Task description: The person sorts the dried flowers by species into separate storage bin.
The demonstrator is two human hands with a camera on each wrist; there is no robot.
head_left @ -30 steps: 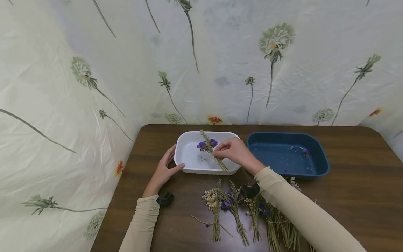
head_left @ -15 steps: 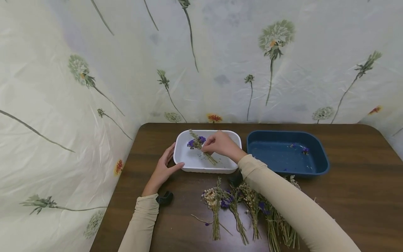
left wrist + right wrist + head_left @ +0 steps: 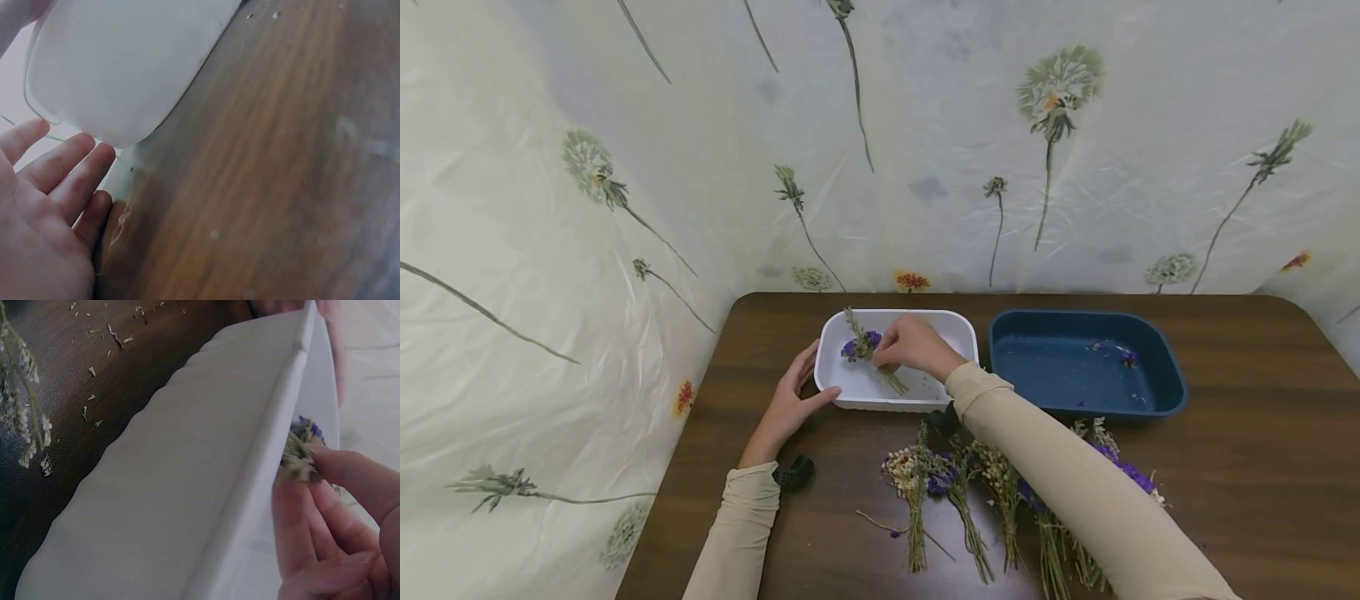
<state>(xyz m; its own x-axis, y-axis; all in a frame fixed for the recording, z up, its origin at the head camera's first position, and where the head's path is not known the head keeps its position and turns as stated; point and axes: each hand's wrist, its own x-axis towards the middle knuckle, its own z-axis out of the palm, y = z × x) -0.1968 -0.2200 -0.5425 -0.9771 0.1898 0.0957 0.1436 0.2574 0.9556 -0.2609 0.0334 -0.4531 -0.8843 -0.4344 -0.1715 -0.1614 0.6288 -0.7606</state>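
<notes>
My right hand (image 3: pixel 913 343) pinches a small bunch of dried flowers (image 3: pixel 859 343) inside a white tray (image 3: pixel 880 406). Purple blooms and a pale green spike point up and left from the fingers, while the stems slant down toward the tray's front. In the right wrist view the tray wall partly hides the bunch (image 3: pixel 301 456). At the tray's left end my left hand (image 3: pixel 787 406) lies with its thumb at the front corner and its fingers along the side. Seen from the left wrist, those fingers (image 3: pixel 78 181) are nearly straight, their tips at the tray's outer wall.
Right of the white tray stands a blue tray (image 3: pixel 1067 375) with a few purple petal bits. Several tied bunches of dried flowers (image 3: pixel 916 500) lie in a row at the front, partly under my right sleeve (image 3: pixel 1075 475). A loose stem (image 3: pixel 880 525) lies left of them.
My right hand has carried the bunch left and lower into the white tray, first more, then only slightly. My left hand has stayed at the tray's end.
</notes>
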